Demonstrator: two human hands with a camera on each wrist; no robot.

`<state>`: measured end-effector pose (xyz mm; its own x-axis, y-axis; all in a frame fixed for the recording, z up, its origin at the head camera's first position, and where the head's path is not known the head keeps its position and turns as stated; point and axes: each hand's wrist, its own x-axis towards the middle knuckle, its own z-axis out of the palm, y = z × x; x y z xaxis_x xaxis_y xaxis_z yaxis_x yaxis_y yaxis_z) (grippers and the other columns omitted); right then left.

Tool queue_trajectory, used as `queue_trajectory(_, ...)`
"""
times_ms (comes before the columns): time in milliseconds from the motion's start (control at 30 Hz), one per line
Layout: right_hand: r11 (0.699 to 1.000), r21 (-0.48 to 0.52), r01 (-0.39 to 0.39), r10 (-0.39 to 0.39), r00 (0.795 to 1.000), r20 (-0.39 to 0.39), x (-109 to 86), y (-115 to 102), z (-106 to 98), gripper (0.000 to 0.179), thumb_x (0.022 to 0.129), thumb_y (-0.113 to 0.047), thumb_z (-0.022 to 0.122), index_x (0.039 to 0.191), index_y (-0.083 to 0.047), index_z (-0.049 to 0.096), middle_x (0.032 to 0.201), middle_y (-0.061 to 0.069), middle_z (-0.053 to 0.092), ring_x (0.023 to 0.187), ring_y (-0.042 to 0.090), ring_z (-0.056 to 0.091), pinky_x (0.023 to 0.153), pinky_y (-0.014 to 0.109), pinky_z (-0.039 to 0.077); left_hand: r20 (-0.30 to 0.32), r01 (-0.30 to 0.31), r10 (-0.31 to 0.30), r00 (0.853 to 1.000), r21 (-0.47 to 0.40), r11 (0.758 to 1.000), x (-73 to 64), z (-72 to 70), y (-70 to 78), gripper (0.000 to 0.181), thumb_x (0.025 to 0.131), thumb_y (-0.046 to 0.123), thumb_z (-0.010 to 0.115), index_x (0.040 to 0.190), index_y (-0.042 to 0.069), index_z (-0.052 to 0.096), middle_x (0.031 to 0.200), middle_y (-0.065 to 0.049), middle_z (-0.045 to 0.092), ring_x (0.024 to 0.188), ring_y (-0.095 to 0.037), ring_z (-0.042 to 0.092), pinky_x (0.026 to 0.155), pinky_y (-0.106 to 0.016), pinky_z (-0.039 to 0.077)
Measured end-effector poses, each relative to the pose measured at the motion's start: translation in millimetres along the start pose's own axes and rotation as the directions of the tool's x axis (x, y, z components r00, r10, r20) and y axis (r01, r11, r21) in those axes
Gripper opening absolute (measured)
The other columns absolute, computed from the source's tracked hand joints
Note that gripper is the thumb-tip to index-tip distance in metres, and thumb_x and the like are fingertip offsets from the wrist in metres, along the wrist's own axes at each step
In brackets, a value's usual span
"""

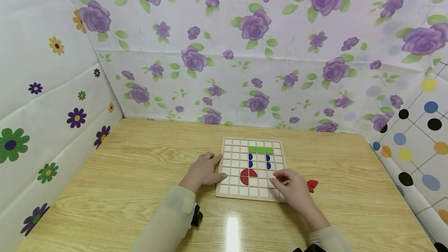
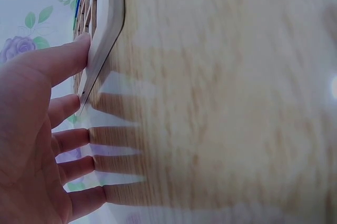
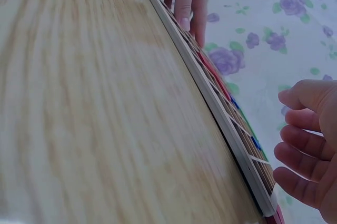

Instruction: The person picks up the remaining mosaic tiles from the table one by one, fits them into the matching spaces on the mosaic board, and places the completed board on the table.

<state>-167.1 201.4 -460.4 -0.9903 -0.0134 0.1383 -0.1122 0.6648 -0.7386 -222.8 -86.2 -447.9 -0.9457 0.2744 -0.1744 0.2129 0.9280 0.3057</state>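
Observation:
A square wooden grid board point(image 1: 245, 197) with pale cells lies on the table. Three green squares point(image 1: 260, 150) form a row near its top, above several blue half-circles point(image 1: 250, 160) in two columns. Lower down sit three red quarter-circles point(image 1: 245, 177). My left hand point(image 1: 203, 172) rests at the board's left edge, fingers spread, thumb on the frame in the left wrist view. Over the right part of the board hovers my right hand point(image 1: 294, 189). Its fingers point(image 3: 300, 142) are loosely bent with nothing between them in the right wrist view.
Loose red pieces point(image 1: 312, 185) lie on the wooden table point(image 1: 140, 158) just right of the board, partly behind my right hand. A flowered cloth point(image 1: 224, 69) hangs along the back edge. More patterned cloth flanks the table on both sides.

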Motion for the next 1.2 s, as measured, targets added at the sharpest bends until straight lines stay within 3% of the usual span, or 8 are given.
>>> queue_trajectory(633,1.000,-0.006,0.013,-0.014,0.998,-0.067,-1.9,13.5,-14.5,0.022,0.086,-0.021,0.070,0.100,-0.004,0.070,0.092,0.005,0.068,0.084,0.014,0.060,0.072,0.020,0.051,0.003,0.002,-0.002,1.000,0.001,1.000,-0.5,0.4,1.0,0.072,0.086,0.056,0.058,0.148,0.028,0.033,0.148,-0.011,0.036,0.133,-0.034,0.037,0.091,-0.053,0.047)
queue_trajectory(1200,0.999,-0.021,-0.048,0.045,0.991,-0.126,-0.9,19.1,-30.7,0.022,0.088,-0.023,0.068,0.101,-0.005,0.070,0.093,0.007,0.069,0.084,0.014,0.061,0.069,0.019,0.050,0.008,0.001,-0.002,1.000,0.014,1.000,0.5,1.6,-0.1,0.073,0.087,0.057,0.057,0.149,0.029,0.032,0.149,-0.010,0.035,0.134,-0.034,0.035,0.091,-0.052,0.047)
